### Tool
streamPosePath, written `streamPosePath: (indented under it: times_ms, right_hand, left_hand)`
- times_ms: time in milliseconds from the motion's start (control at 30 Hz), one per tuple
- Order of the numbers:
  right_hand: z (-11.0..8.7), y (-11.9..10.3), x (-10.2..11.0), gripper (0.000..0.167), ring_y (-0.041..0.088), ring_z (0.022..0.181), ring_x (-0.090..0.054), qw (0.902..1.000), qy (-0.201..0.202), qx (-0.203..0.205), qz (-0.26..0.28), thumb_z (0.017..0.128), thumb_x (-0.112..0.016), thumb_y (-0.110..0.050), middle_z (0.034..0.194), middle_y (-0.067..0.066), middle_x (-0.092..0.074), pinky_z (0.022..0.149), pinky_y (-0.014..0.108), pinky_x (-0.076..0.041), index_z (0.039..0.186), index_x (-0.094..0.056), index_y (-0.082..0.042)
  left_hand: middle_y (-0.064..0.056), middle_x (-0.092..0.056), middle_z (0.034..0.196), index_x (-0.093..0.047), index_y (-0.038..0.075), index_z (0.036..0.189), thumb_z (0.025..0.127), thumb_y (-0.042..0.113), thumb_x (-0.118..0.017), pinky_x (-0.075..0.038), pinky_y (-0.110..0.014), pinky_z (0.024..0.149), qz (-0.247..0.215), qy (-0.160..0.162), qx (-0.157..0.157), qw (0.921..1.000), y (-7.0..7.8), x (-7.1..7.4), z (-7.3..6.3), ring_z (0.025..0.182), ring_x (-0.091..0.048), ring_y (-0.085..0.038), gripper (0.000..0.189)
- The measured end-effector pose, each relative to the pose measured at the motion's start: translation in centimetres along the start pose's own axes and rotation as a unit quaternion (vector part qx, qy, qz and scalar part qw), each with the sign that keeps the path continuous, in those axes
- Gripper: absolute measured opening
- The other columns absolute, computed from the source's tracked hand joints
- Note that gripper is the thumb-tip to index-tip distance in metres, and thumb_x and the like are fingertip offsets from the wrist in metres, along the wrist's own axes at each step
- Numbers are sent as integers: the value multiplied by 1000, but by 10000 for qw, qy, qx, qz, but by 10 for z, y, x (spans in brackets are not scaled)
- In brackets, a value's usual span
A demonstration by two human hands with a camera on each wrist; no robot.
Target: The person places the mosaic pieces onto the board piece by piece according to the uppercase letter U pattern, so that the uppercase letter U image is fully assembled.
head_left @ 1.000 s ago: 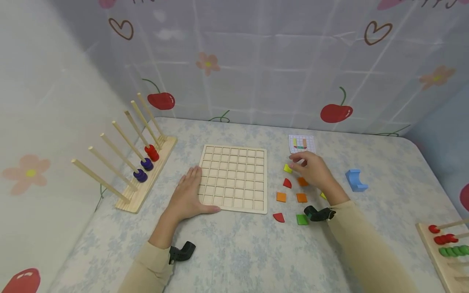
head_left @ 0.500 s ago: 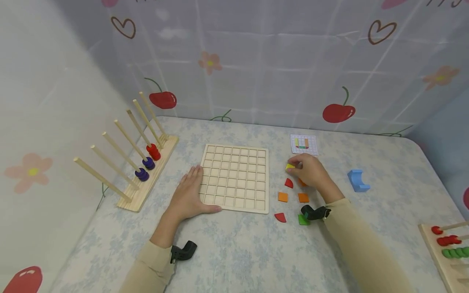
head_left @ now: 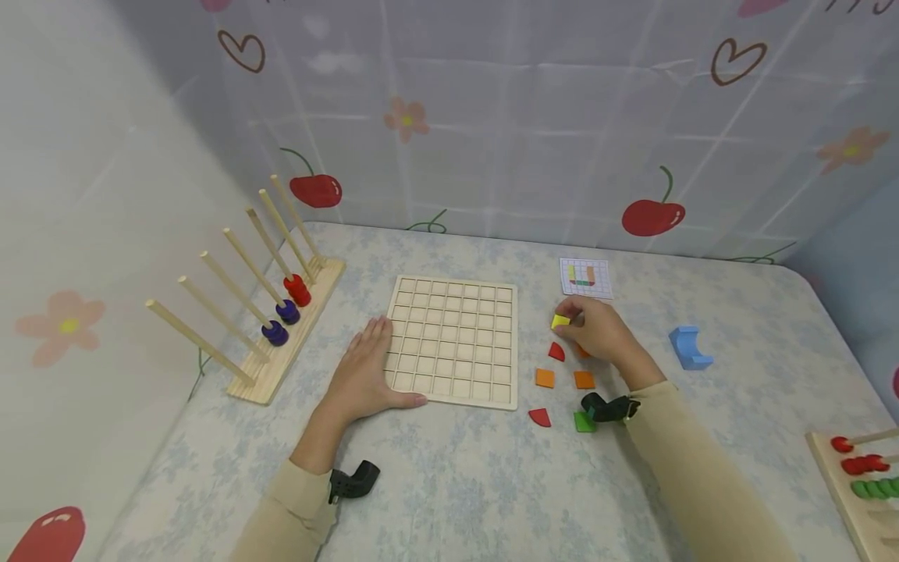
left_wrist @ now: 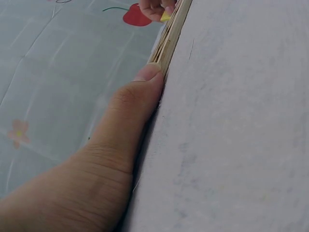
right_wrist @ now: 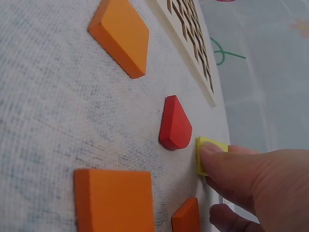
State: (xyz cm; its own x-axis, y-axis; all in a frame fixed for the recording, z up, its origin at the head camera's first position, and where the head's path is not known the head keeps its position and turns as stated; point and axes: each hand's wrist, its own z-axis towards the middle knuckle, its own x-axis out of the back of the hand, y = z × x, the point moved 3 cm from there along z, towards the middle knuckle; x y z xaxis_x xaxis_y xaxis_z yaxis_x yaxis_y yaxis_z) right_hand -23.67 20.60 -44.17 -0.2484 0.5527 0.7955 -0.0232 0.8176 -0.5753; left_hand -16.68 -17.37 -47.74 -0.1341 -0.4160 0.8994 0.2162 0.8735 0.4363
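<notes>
My left hand (head_left: 358, 371) lies flat against the wooden grid board (head_left: 453, 336), its fingers along the left edge and its thumb at the near edge. The left wrist view shows the thumb (left_wrist: 130, 96) touching the board's side. Right of the board, my right hand (head_left: 602, 332) pinches a yellow square tile (head_left: 559, 321) between thumb and fingers. That tile (right_wrist: 200, 159) shows tilted up in the right wrist view. Close by lie a red quarter-round tile (head_left: 556, 352) and an orange square tile (head_left: 584, 380). Another orange tile (right_wrist: 187, 217) is partly under the right hand.
Another orange tile (head_left: 544, 378), a second red quarter-round tile (head_left: 540, 417) and a green tile (head_left: 584, 422) lie nearer. Behind the right hand is a printed pattern card (head_left: 586, 279). A blue arched block (head_left: 690, 348), a peg stand (head_left: 298, 332) and a bead frame (head_left: 839, 484) stand farther out.
My right hand has closed its thumb and fingers on the yellow tile and tilted it slightly up. My left hand keeps its place on the board. The head view has shifted slightly.
</notes>
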Motion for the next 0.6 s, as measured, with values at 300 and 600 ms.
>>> streamPosePath:
  times_ms: [300, 600]
  right_hand:
    - [6, -16, 2, 21, 27, 93, -57, 9989, 244, 180, 366, 95, -68, -23, 112, 11, -65, 75, 30, -51, 112, -65, -11]
    - [21, -55, -11, 20, 25, 90, -57, 9934, 214, 566, 975, 95, -69, -25, 109, 10, -66, 72, 31, -49, 109, -66, -12]
  left_hand:
    - [-13, -4, 168, -5, 3, 159, 54, 92, -65, -7, -45, 128, 21, -56, -9, 10000, -1, -1, 0, 157, 0, -26, 151]
    - [-13, -4, 168, -6, 2, 159, 54, 92, -65, -8, -46, 128, 41, 2, -15, 10000, 0, -2, 0, 157, -1, -26, 150]
